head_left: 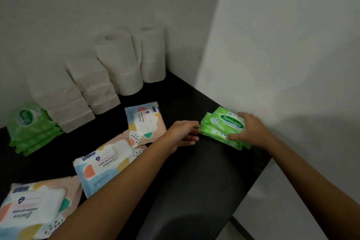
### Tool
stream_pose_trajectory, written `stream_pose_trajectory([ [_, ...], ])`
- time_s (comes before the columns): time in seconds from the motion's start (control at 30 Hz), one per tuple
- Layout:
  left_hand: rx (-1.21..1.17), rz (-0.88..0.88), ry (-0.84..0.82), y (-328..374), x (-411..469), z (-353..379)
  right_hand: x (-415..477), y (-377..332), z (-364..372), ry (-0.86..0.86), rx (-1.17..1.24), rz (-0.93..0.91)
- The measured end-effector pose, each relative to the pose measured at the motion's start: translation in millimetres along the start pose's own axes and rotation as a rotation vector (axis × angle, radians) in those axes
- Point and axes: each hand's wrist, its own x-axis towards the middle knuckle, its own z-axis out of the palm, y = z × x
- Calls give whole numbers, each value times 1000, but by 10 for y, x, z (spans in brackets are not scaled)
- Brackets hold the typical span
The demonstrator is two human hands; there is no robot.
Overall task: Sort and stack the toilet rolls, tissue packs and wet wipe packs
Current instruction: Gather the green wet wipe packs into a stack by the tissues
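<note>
A small stack of green Sanicare wet wipe packs [216,125] lies at about 3 o'clock on the black tabletop [194,171], close to its right edge by the wall. The right hand [250,130] grips it from above, fingers curled over the top pack's far side and the thumb pressed on the near edge. The left hand [182,132] lies relaxed with loose fingers at the stack's left end, holding nothing; whether the fingertips touch the wrapper cannot be told. These packs look light and soft, with slick film wrappers that would probably slide on each other, so they are best taken as a bundle, clamped top and bottom across the short width or squeezed in from both ends. The labels face up and read left to right for the person. The long axis runs roughly from 10 o'clock to 4 o'clock, tilted against the table edge. A matching stack of green wipe packs [31,128] sits well apart at 9 o'clock, the likely place for these. Behind are tissue packs [66,103] at 10 o'clock and toilet rolls [120,60] at 12 o'clock. The patterned wet wipe packs [145,121] lie unstacked from the centre toward 7 o'clock.
</note>
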Motion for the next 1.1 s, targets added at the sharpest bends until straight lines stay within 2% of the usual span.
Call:
stream_pose_trajectory([
  [0.23, -72, -8, -35, -91, 9, 24, -66, -235, 11, 181, 185, -68],
  [0.4, -268, 93, -18, -102, -72, -124, -192, -755, 169, 134, 277, -223],
  [0.53, -439, 155, 103, -147, -221, -482, -309, -1281, 415, 124, 269, -365],
  [0.6, -463, 139, 150, -178, -374, -755, -341, -1535, 557, 41, 352, -410],
  [0.67, -453, 124, 200, -220, -554, -1089, -340, -1784, 690, -90, 548, -360],
  [0.77, -503, 162, 301, -382, -882, -1678, -388, -2235, 886, -366, 695, -295],
  [0.97, -503, 140, 402, -591, -1304, -2187, -495, -2622, 1115, -896, 1025, -179],
  [1.1, -578, 147, 500, -764, -1580, -2542, -632, -3075, 1377, -969, 1101, -160],
])
